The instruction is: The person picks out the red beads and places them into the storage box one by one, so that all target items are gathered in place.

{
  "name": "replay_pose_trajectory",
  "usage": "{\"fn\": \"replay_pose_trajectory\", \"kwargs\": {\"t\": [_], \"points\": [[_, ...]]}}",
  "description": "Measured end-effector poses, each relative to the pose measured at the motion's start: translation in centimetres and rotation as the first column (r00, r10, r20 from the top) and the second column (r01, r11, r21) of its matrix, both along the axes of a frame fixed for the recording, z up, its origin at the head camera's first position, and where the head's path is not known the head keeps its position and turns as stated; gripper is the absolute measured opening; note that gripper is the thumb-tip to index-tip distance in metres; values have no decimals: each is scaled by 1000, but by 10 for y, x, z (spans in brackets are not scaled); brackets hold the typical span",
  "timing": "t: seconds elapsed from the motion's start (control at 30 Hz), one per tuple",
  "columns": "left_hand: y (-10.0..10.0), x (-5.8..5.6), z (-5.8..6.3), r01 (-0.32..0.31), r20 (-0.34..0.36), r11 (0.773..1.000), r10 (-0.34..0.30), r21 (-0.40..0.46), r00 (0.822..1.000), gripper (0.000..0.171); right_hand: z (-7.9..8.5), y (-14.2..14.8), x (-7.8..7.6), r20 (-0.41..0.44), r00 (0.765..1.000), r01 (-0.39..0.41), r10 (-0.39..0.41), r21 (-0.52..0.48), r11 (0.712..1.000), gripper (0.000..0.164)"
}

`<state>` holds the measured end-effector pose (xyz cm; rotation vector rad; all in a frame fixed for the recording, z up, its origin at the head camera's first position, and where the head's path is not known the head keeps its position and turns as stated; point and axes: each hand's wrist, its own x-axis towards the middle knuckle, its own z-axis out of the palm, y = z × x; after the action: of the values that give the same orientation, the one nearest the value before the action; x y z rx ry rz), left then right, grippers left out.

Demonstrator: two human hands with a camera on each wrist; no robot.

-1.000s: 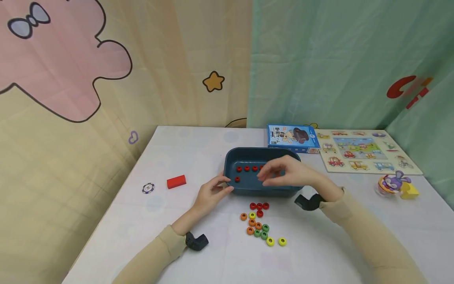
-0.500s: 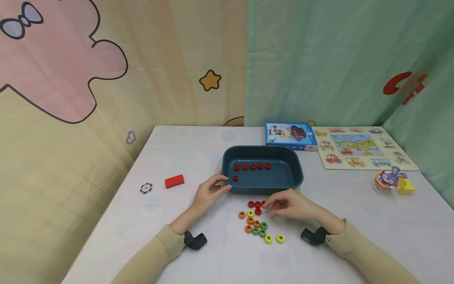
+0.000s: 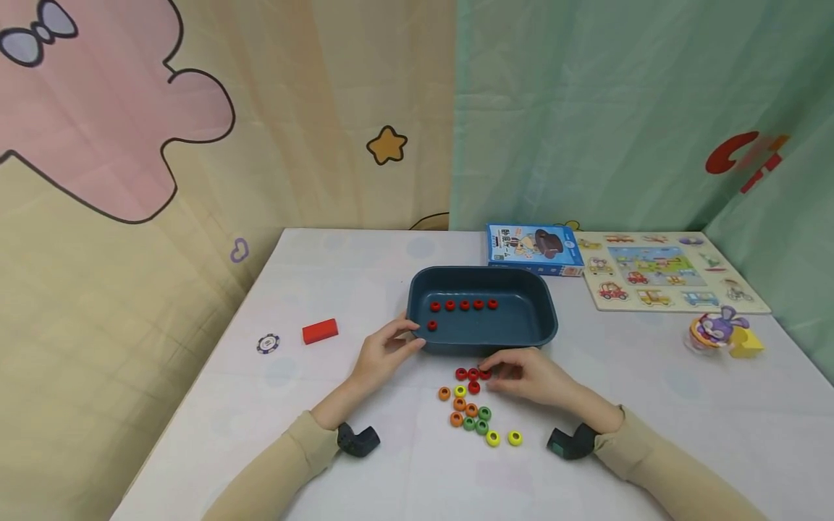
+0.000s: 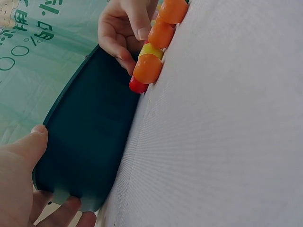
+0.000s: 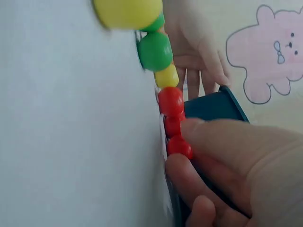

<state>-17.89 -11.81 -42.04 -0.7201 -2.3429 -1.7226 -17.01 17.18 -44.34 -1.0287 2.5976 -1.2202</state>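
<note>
A dark teal plastic bin (image 3: 521, 322) stands on the table, with several red beads (image 3: 465, 305) lined up inside. My left hand (image 3: 384, 356) grips the bin's left end. In the left wrist view the thumb sits at the rim and the fingers (image 4: 71, 208) curl about the end wall. Just in front of the bin, my right hand (image 3: 531, 375) has its thumb and index finger around a red bead (image 5: 180, 147) at the edge of a loose cluster. Other red beads (image 3: 473, 387) touch or lie near it. Orange beads (image 3: 459, 404), green beads (image 3: 482, 427) and yellow beads (image 3: 493, 438) spread toward me.
Left of the bin lie a red block (image 3: 320, 331) and a poker chip (image 3: 268, 344). Behind it is a blue game box (image 3: 534, 250), beside a wooden picture puzzle (image 3: 658, 289). A purple rabbit toy (image 3: 718, 329) and a yellow block (image 3: 745, 343) are at the right.
My right hand has come out from over the bin, down to the bead cluster, and its fingers have closed around a red bead. The left hand keeps its place on the bin.
</note>
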Motion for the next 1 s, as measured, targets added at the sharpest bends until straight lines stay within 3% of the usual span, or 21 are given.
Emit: {"fn": "replay_pose_trajectory", "kwargs": {"t": [0.3, 0.63, 0.83, 1.0], "points": [[-1, 0, 0, 8, 2, 1000, -8, -1, 1000, 29, -1, -5, 2, -63, 994, 87, -84, 35, 996, 21], [-1, -1, -1, 8, 7, 1000, -8, -5, 1000, 29, 7, -3, 4, -32, 999, 18, -15, 105, 994, 19], [0, 0, -1, 4, 14, 1000, -4, -20, 1000, 29, 38, 5, 0, 20, 994, -111, 111, 2, 994, 19], [0, -1, -1, 4, -1, 1000, -4, -12, 1000, 28, 86, -1, -14, -61, 982, -185, 181, -67, 980, 17]]}}
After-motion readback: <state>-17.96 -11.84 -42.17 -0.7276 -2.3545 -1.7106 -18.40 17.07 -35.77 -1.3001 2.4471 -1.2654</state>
